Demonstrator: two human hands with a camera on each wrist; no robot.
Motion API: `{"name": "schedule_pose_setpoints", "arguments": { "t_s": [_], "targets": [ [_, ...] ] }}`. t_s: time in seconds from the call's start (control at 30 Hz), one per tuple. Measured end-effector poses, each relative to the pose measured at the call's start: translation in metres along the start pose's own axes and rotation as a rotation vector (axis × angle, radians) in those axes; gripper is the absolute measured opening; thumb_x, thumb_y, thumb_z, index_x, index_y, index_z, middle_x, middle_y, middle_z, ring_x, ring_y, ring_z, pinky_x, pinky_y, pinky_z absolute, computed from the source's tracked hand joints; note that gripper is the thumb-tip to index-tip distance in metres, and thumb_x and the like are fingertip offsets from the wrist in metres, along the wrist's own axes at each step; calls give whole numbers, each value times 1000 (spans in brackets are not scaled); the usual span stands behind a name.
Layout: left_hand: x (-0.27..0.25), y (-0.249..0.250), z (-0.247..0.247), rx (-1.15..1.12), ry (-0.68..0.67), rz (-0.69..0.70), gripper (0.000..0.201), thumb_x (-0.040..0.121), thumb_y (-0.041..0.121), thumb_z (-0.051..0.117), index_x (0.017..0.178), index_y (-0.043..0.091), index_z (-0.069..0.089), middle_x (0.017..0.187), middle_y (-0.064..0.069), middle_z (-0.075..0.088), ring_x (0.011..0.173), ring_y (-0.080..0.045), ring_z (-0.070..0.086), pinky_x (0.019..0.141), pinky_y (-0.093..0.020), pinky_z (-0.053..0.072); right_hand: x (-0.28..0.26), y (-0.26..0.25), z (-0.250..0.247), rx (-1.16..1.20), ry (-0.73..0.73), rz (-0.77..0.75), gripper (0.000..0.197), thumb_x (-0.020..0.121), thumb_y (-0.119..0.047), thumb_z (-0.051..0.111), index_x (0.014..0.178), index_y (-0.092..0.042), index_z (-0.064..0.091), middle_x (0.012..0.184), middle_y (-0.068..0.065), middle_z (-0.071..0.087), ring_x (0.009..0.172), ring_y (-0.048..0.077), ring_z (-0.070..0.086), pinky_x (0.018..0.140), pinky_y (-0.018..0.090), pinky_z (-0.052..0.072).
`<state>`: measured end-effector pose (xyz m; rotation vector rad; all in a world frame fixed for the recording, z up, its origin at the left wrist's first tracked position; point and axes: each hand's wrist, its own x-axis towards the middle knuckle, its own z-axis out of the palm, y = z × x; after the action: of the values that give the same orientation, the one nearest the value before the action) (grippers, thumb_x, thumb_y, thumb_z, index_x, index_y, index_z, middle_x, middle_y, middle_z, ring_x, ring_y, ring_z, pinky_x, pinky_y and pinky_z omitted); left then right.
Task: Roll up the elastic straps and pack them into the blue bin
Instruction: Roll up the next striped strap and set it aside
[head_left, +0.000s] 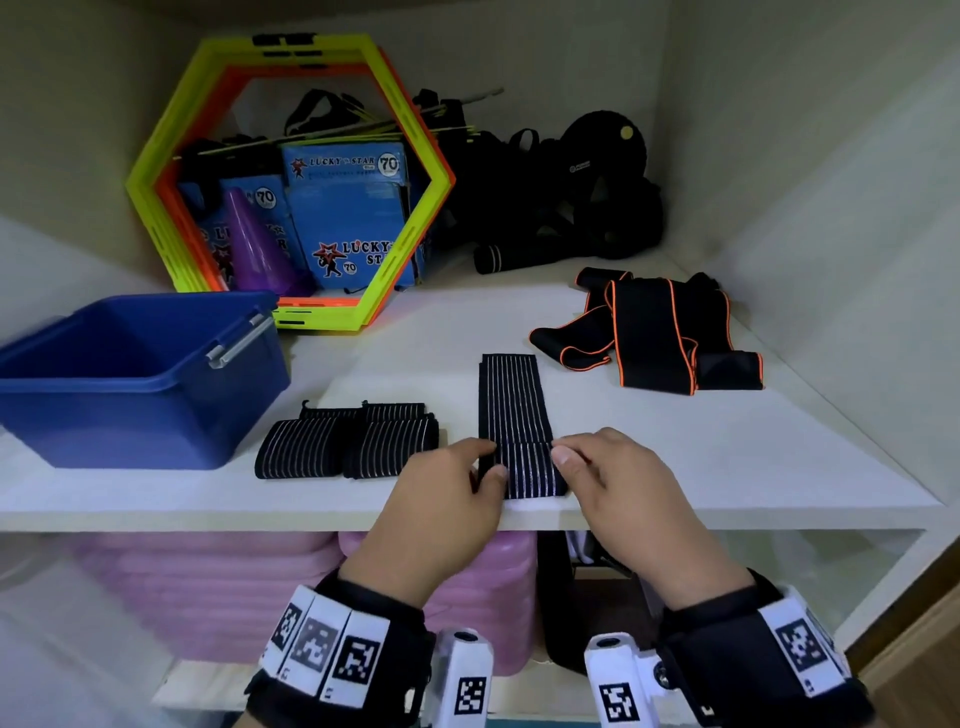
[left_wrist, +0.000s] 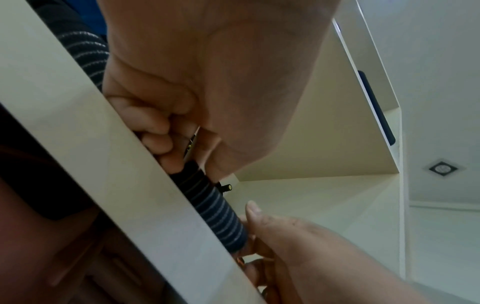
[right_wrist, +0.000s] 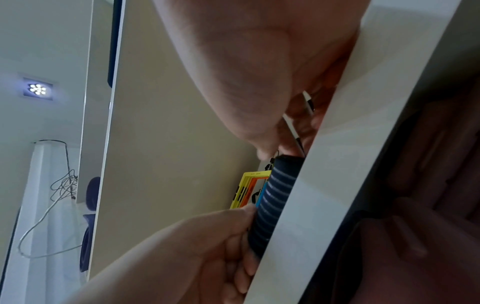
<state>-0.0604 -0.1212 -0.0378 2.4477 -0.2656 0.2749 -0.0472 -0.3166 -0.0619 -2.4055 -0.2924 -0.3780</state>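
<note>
Our two bare hands, banded at the wrists

We wear a black wrist band behind our left hand, set with white blocks that each carry a black square code marker; a matching black band with the same white marker blocks sits behind our right hand; from the inner side of each band a small white camera housing juts out, round dark lens on top, one more code marker on its face; our fingers are bare, with short nails.
</note>
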Motion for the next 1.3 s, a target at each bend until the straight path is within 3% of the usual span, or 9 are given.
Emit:
{"name": "schedule_pose_setpoints", "arguments": {
  "t_s": [0.17, 0.37, 0.47, 0.57, 0.7, 0.83, 1.0, 1.2, 1.3],
  "targets": [
    [2, -5, -9, -38, -167, -28, 58, 82, 9, 63, 138, 25, 57, 67, 7, 65, 67, 3, 61, 58, -6, 42, -1, 9, -14, 65, -194, 5, 57, 77, -46, 79, 129, -35, 60, 100, -14, 56, 84, -3, 53, 85, 23, 48],
    [5, -9, -15, -24, -190, -25, 44, 96, 30, 61, 139, 34, 54, 84, 10, 64, 77, -1, 59, 64, -11, 38, 1, 12, -7, 54, -100, -35, 29, 93, -46, 60, 118, -33, 66, 89, -11, 58, 82, 3, 56, 80, 28, 49],
    [3, -7, -15, -51, -184, -13, 16, 101, 38, 51, 110, 34, 62, 78, 7, 63, 70, -5, 58, 64, -21, 41, 2, 10, -1, 23, -15, -43, 22, 98, -47, 49, 85, -32, 59, 73, -9, 54, 73, 9, 53, 67, 33, 43],
    [3, -5, -14, -86, -162, -36, 32, 103, 41, 45, 78, 24, 55, 74, 3, 63, 66, -9, 55, 63, -28, 42, 3, 8, 2, 56, 27, 0, 35, 99, -50, 44, 77, -25, 55, 64, -6, 53, 66, 13, 53, 62, 36, 44],
    [5, -7, -8, -38, -120, -56, 42, 103, 36, 46, 74, 8, 56, 73, -15, 63, 59, -18, 49, 60, -36, 42, 3, 3, 4, 29, 39, 17, 42, 99, -53, 39, 68, -25, 47, 59, -5, 51, 63, 18, 53, 64, 40, 47],
    [5, -8, -4, -32, -50, -89, 50, 102, 38, 50, 66, 3, 48, 58, -8, 46, 52, -16, 38, 48, -24, 29, 5, 2, 4, -27, 57, 27, 52, 100, -54, 37, 59, -23, 39, 54, -2, 47, 59, 20, 51, 59, 39, 43],
    [4, -6, -4, -48, 7, -124, 55, 98, 40, 57, 63, -1, 50, 54, -9, 43, 51, -18, 38, 50, -29, 29, 7, 0, 5, -61, 63, 61, 53, 99, -54, 41, 58, -20, 43, 55, -2, 50, 61, 21, 52, 57, 35, 35],
    [3, -5, -2, -76, 89, -97, 11, 88, 33, 72, 90, 23, 68, 62, 3, 61, 59, -6, 56, 54, -11, 37, 4, 2, 7, 58, 130, 29, 16, 96, -42, 56, 95, -27, 52, 56, -5, 59, 62, 15, 59, 63, 37, 49],
    [2, -8, 0, -66, 69, -37, 24, 92, 29, 69, 115, 30, 69, 67, 6, 63, 62, -2, 57, 58, -6, 38, 0, 3, 4, 88, 103, -13, 20, 96, -47, 50, 94, -30, 60, 68, -8, 66, 68, 9, 62, 69, 39, 53]
  ]
}}
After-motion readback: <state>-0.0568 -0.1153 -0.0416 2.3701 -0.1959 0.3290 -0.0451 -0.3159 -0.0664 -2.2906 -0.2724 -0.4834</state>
